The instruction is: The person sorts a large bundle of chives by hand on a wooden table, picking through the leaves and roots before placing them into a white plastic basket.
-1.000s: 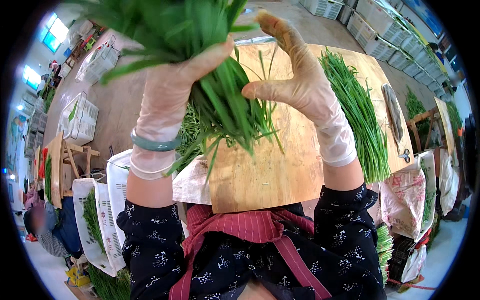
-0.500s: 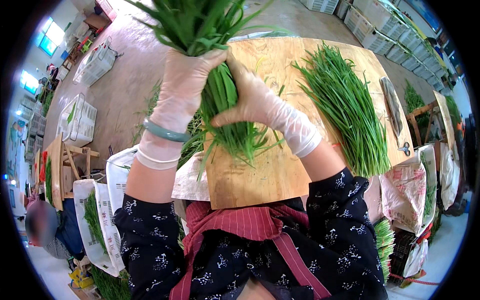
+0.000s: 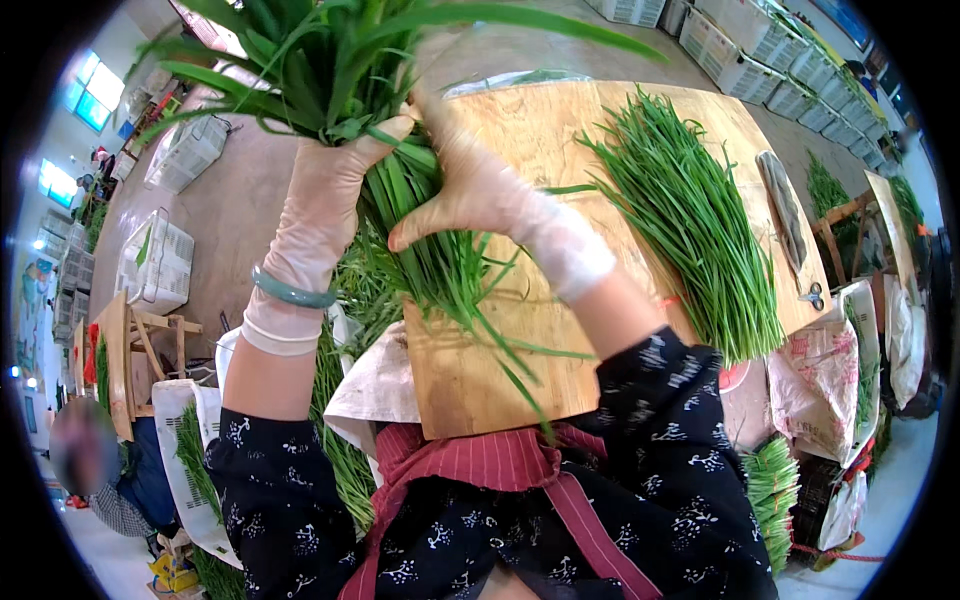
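My left hand (image 3: 335, 180), in a pale thin glove with a jade-coloured bangle over the cuff, is closed round a thick bunch of green chives (image 3: 400, 190). The bunch is lifted over the left side of a wooden board (image 3: 500, 375), its leafy tops fanning out above the hand and loose blades hanging below. My right hand (image 3: 470, 185), gloved too, cups the right side of the bunch. Its thumb lies across the blades, while its fingers reach upward, partly hidden and smeared by motion. A large pile of chives (image 3: 690, 225) lies on the board's right side.
A long dark grey strip (image 3: 782, 210) and small scissors (image 3: 812, 296) lie at the board's right edge. White crates (image 3: 155, 260) stand on the floor at left; more are stacked at far right. Tied chive bundles (image 3: 770, 495) are at lower right. Another person (image 3: 130, 480) is at lower left.
Both my hands have moved left with the bunch, which now tilts further left at its top. More loose blades hang out below it, over the board's near part.
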Tool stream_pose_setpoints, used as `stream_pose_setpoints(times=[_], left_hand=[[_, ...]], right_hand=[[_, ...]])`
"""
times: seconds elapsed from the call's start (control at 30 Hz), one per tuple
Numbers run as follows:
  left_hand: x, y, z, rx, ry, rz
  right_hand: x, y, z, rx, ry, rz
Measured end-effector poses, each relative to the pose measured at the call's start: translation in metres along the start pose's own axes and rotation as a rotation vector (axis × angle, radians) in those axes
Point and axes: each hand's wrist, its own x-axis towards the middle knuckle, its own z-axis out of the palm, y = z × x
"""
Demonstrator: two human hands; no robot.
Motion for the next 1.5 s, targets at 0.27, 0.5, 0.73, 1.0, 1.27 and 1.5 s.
stream_pose_setpoints(times=[0.27, 0.5, 0.73, 1.0, 1.27, 1.5], left_hand=[[0.018, -0.002, -0.056, -0.235, 0.375, -0.108], [0.03, 0.018, -0.168, -0.218, 0.557, -0.026], [-0.006, 0.084, -0.236, -0.069, 0.545, 0.256], [-0.03, 0.091, -0.174, -0.385, 0.025, 0.126], [-0.057, 0.08, -0.257, -0.257, 0.534, 0.159], [-0.069, 0.061, -0.272, -0.172, 0.625, 0.097]], right_hand=[[-0.099, 0.058, 0.132, -0.711, -0.421, 0.531], [-0.143, 0.021, 0.123, -0.72, -0.493, 0.151], [-0.125, -0.027, 0.013, -0.348, -0.948, 0.652], [0.124, -0.044, 0.042, 0.182, -0.25, 0.175], [-0.007, 0.046, 0.156, 1.341, -0.511, 1.011], [-0.055, -0.013, 0.107, 1.075, -0.577, 1.093]])
